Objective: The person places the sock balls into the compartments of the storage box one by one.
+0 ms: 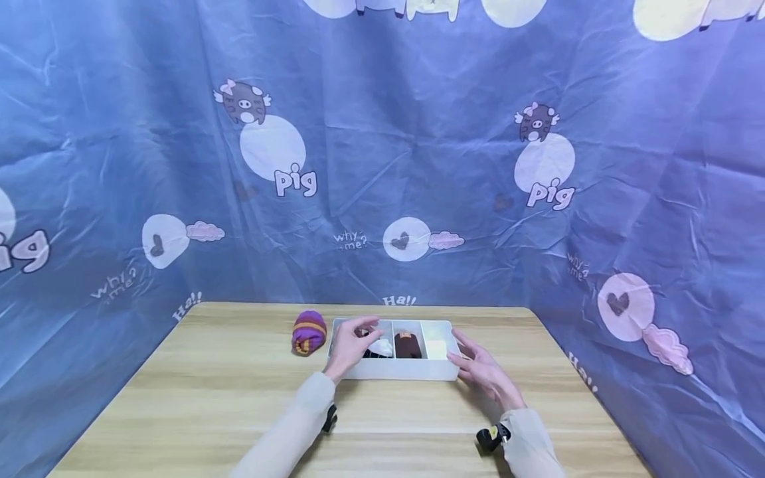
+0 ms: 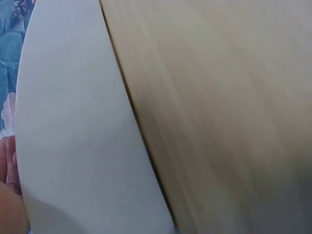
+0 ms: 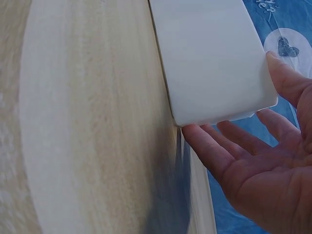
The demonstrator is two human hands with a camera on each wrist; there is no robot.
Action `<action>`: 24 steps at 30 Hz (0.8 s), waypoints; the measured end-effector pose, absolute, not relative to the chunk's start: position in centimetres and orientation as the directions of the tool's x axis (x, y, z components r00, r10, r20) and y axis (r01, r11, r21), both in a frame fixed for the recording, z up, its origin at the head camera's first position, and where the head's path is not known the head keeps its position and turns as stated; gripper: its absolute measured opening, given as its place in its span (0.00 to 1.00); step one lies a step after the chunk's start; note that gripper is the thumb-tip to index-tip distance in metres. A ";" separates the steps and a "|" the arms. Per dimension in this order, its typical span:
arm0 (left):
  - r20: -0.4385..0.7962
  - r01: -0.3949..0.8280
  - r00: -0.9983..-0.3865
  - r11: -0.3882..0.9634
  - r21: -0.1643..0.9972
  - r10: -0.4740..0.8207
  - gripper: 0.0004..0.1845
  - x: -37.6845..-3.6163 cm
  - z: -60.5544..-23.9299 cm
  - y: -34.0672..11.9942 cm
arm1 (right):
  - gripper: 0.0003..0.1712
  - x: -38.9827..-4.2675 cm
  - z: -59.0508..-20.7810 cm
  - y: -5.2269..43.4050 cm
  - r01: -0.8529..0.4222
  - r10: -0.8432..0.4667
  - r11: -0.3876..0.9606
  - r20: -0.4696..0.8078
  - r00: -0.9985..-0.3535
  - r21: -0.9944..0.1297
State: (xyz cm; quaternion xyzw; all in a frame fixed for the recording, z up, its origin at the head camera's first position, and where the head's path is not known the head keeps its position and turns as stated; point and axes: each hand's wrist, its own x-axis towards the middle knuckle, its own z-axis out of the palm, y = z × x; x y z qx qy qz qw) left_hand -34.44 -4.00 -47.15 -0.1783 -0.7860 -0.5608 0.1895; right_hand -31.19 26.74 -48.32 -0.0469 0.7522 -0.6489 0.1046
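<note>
A white box point(image 1: 394, 370) with three compartments stands mid-table. My left hand point(image 1: 354, 340) reaches over its left compartment, the fingers loosely bent with their tips on a white and black sock point(image 1: 380, 347). A brown rolled sock point(image 1: 408, 344) fills the middle compartment and a pale yellow one point(image 1: 436, 348) the right. My right hand point(image 1: 478, 369) lies against the box's right near corner with straight fingers. In the right wrist view that hand point(image 3: 258, 175) touches the box wall point(image 3: 214, 58). The left wrist view shows only the box wall point(image 2: 73, 122) and the table point(image 2: 219, 97).
A purple and orange striped rolled sock point(image 1: 309, 332) lies on the wooden table point(image 1: 209, 398) just left of the box. A blue printed cloth point(image 1: 382, 166) hangs behind and along both sides of the table.
</note>
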 end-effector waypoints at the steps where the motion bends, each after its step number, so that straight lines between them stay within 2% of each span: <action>1: 0.492 0.486 -0.869 0.299 0.821 0.061 0.15 -34.4 -47.2 -4.4 | 0.45 -31.2 -48.3 26.7 0.068 -0.206 0.148 -0.098 -0.974 -0.987; 7: 0.485 0.463 -0.874 0.268 0.845 -0.018 0.16 -34.3 -47.6 -7.0 | 0.43 -31.1 -48.5 26.4 0.068 -0.175 0.144 -0.093 -0.980 -0.987; 12: 0.462 0.426 -0.882 0.259 0.867 -0.094 0.16 -34.1 -47.9 -9.7 | 0.44 -31.0 -48.8 25.9 0.074 -0.208 0.136 -0.102 -0.973 -0.988; 24: 0.387 0.368 -0.910 0.138 0.919 -0.149 0.19 -35.8 -47.2 -13.5 | 0.43 -31.4 -48.5 26.6 0.077 -0.173 0.139 -0.101 -0.980 -0.987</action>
